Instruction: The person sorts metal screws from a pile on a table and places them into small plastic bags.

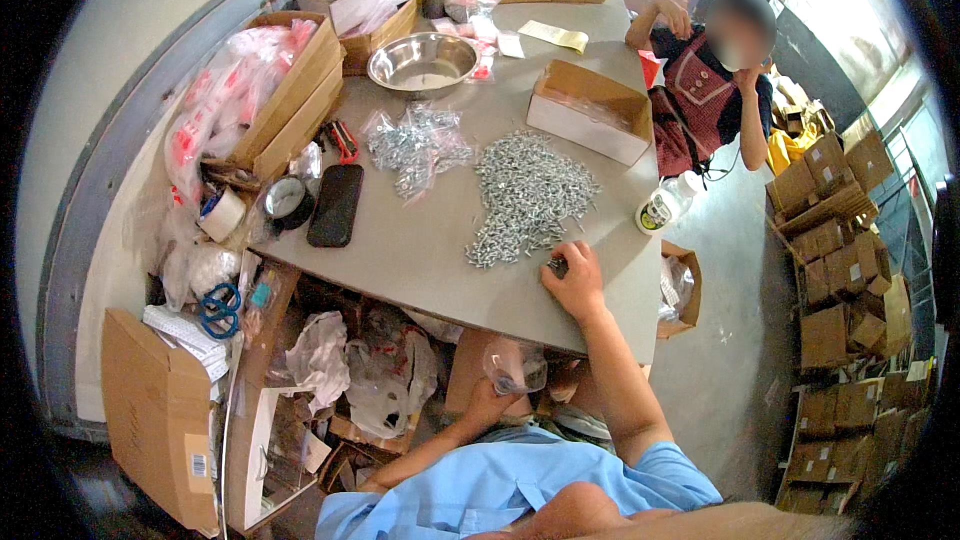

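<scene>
My right hand point(575, 283) rests on the grey table at the near edge of a heap of small silvery screws point(530, 195). Its fingers are curled over a few screws point(557, 265), partly hidden by the hand. Below the table's front edge, close to my lap, my left hand point(488, 402) is closed on a small clear plastic bag point(518, 364); a little dark content seems to show in its bottom. Left of the heap lie filled clear bags of screws point(415, 145).
A steel bowl point(423, 62), an open white carton point(590, 110), a white bottle point(668, 202) and a black phone point(336, 205) stand or lie on the table. Tape rolls point(288, 202) and blue scissors point(220, 310) are at the left. Across the right corner sits another person point(700, 90).
</scene>
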